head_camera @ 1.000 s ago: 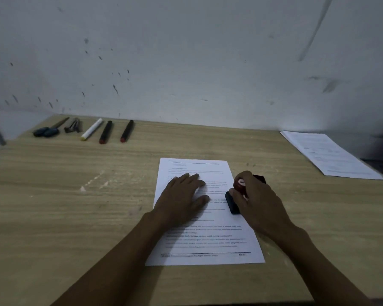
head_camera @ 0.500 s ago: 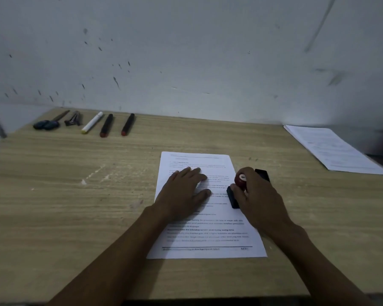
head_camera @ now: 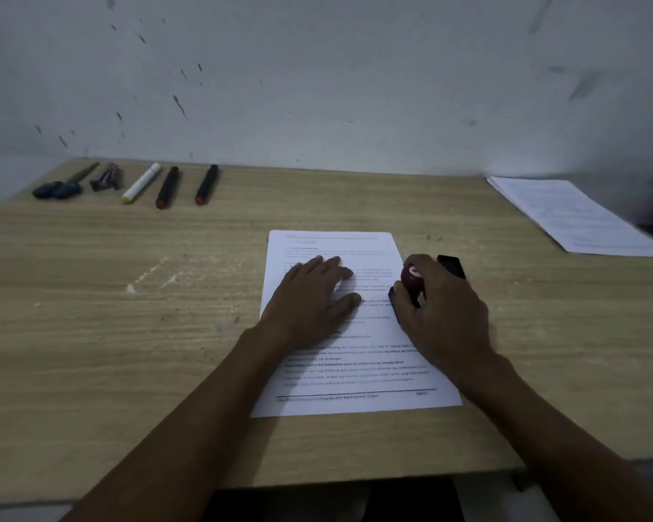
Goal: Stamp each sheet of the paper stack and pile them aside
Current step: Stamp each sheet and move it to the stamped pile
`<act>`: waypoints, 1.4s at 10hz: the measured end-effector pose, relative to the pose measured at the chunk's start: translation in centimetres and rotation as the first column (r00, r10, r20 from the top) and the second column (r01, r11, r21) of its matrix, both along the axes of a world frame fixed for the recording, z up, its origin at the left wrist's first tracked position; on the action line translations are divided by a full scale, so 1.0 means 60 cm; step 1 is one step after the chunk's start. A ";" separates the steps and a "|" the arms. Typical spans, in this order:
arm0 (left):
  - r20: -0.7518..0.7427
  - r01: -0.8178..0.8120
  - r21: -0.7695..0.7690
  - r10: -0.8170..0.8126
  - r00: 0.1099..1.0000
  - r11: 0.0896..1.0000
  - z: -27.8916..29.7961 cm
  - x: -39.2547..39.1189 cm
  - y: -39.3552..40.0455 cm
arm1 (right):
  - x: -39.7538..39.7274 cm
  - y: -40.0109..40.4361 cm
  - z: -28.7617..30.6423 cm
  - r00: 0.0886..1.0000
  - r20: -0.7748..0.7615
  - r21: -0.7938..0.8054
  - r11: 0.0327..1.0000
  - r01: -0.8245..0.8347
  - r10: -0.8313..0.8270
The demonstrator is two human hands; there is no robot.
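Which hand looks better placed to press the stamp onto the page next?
The right hand: it already grips the stamp at the sheet's right edge. The left hand lies flat, steadying it.

Table point(head_camera: 91, 333): stands against the wall point(head_camera: 355, 88).

Printed sheet point(head_camera: 355, 386): lies on the table near its middle, toward the front edge.

Left hand point(head_camera: 311, 299): rests flat on the sheet's left half.

Right hand point(head_camera: 445, 310): at the sheet's right edge, fingers curled round a stamp point(head_camera: 411, 282) that stands on that edge.

Ink pad point(head_camera: 452, 266): on the table just right of the sheet, behind the right hand.

Pile of papers point(head_camera: 573, 216): back right corner of the table, well apart from the sheet.

Row of pens and small tools point(head_camera: 129, 184): back left, along the wall.
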State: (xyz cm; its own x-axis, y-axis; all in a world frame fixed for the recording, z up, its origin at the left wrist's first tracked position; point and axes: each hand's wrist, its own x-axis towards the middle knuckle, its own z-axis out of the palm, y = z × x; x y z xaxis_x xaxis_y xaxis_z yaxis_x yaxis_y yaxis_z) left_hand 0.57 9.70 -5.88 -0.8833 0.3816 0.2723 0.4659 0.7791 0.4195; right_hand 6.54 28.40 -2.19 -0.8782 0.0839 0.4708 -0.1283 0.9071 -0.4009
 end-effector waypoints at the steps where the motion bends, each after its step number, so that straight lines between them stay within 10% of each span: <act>1: -0.003 -0.001 -0.002 0.001 1.000 1.000 -0.001 0.001 0.000 | -0.001 -0.002 -0.006 1.000 -0.025 -0.016 1.000 0.005 -0.006; 9: 0.001 -0.015 -0.010 0.015 1.000 1.000 -0.001 0.004 0.001 | -0.004 0.001 -0.011 0.997 -0.079 0.068 0.997 0.033 -0.027; 14: 0.084 0.017 -0.053 -0.012 0.996 0.998 0.037 0.005 0.006 | -0.041 0.129 0.031 0.973 -0.027 -0.427 0.883 0.195 -0.228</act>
State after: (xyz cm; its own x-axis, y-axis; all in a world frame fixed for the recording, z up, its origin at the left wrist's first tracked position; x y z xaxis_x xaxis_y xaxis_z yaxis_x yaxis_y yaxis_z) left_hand 0.89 10.08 -3.64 -0.8963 0.4068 0.1764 0.4425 0.7948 0.4152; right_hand 4.10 36.15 -0.32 -0.7814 0.4679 0.4130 0.0039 0.6654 -0.7465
